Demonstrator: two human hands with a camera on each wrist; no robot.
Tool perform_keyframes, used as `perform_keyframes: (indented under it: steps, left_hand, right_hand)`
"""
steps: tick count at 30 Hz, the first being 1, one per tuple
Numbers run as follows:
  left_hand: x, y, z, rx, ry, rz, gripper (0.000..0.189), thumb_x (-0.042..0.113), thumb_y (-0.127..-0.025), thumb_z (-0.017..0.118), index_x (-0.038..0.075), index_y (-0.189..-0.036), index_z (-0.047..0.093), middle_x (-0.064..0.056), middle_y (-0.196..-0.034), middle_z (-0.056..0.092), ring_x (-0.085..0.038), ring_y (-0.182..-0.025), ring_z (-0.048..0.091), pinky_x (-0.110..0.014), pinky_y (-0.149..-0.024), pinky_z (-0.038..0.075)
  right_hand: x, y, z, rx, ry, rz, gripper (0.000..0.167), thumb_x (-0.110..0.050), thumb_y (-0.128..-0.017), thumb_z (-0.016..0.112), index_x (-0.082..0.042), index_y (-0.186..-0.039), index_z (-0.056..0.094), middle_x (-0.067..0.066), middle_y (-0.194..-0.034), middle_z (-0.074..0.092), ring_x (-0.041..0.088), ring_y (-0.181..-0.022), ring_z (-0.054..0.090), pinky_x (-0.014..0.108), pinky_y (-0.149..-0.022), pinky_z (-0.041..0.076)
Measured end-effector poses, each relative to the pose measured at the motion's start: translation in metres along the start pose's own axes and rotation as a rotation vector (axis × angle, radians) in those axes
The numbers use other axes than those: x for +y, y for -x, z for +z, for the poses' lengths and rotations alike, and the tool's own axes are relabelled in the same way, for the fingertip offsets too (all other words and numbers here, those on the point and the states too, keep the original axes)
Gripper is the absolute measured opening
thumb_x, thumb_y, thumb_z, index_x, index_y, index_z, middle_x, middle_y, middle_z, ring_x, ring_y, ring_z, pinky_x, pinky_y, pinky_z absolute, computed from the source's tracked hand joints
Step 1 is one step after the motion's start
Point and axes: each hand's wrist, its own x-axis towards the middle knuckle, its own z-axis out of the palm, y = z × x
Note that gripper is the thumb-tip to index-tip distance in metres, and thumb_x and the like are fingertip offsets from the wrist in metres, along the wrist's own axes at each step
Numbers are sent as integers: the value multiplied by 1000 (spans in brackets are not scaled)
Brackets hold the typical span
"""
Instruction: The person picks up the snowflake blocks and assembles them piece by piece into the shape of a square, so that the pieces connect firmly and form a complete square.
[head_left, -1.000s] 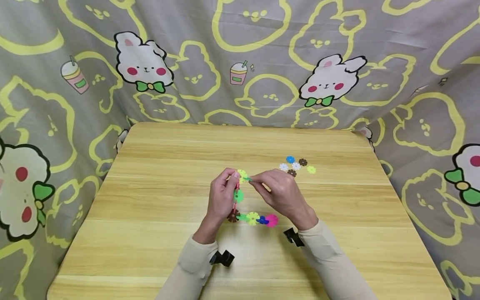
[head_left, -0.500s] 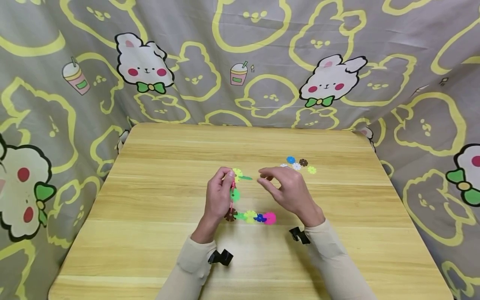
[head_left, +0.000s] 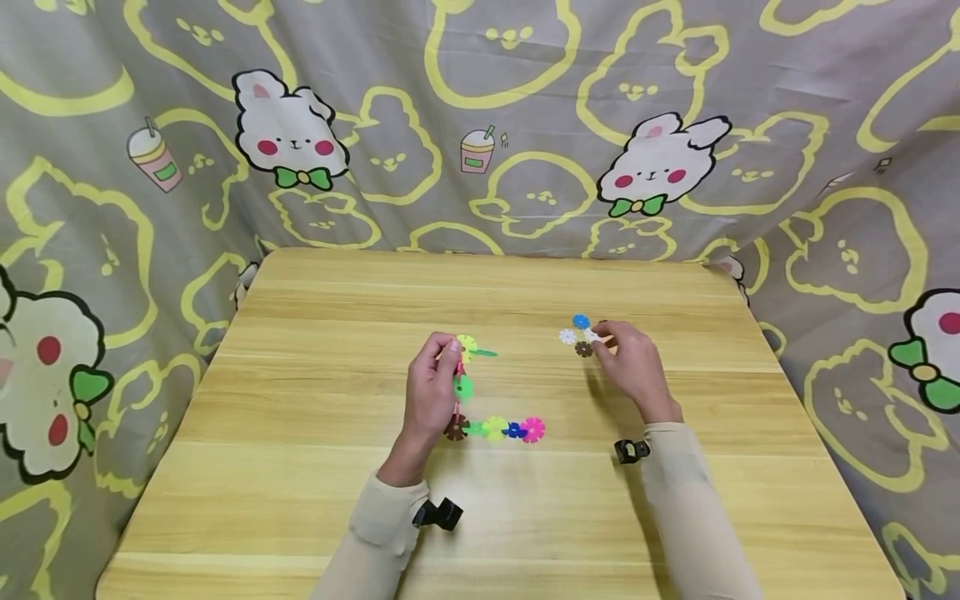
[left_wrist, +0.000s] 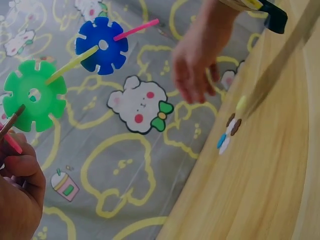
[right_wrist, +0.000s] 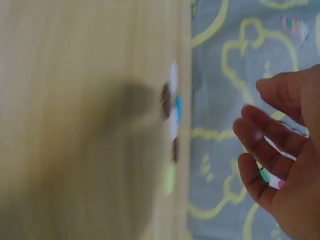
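My left hand (head_left: 431, 387) pinches a chain of slotted plastic discs near its yellow disc (head_left: 468, 345), from which a green disc (head_left: 485, 352) sticks out edge-on to the right. Down from there the chain runs through another green disc (head_left: 466, 388) to a brown disc (head_left: 456, 428), then turns right and ends at a pink disc (head_left: 533, 430). In the left wrist view a blue disc (left_wrist: 114, 59) shows among the linked ones. My right hand (head_left: 637, 367) hovers over several loose discs, fingers apart and holding nothing in the right wrist view. It partly covers them in the head view.
The loose discs include a blue disc (head_left: 581, 321), a white disc (head_left: 567, 337) and a brown disc (head_left: 583, 349), on the wooden table (head_left: 337, 333). A patterned curtain (head_left: 405, 125) stands close behind the table's far edge and along both sides.
My right hand has let go of the edge-on green disc and moved right to the loose discs. The left hand has shifted slightly left with the chain.
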Motion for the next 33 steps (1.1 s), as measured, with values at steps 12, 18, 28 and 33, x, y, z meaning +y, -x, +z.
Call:
perform_keyframes:
  steps: [12,18,28,33]
  left_hand:
    - [0,0,-2,27,-21,12,27,18,-102,46,-5,-92,55,-5,-66,43,-5,-47,35,-19,-43,29]
    - [1,0,-3,19,-6,-2,28,17,-103,45,-8,-94,54,-3,-66,42,-5,-49,36,-19,-44,30]
    - [1,-1,-3,14,-22,0,25,18,-103,44,-2,-93,56,-3,-66,41,-6,-49,36,-19,-45,30]
    - [-2,-1,-3,12,-27,-5,24,18,-103,44,0,-92,56,-3,-66,41,-6,-50,35,-19,-45,30]
  right_hand:
    - [38,4,1,-144,5,251,40,-19,-93,59,-6,-131,57,26,-133,47,40,-109,52,56,-88,47]
    - [46,4,2,-210,25,290,47,-19,-94,57,-4,-138,49,30,-136,41,47,-120,43,62,-99,38]
    - [53,2,4,-251,118,315,55,-21,-94,49,-1,-144,41,30,-144,33,53,-125,33,64,-98,36]
    - [57,2,2,-336,177,316,53,-22,-97,42,3,-144,39,30,-147,30,55,-125,32,65,-95,37]
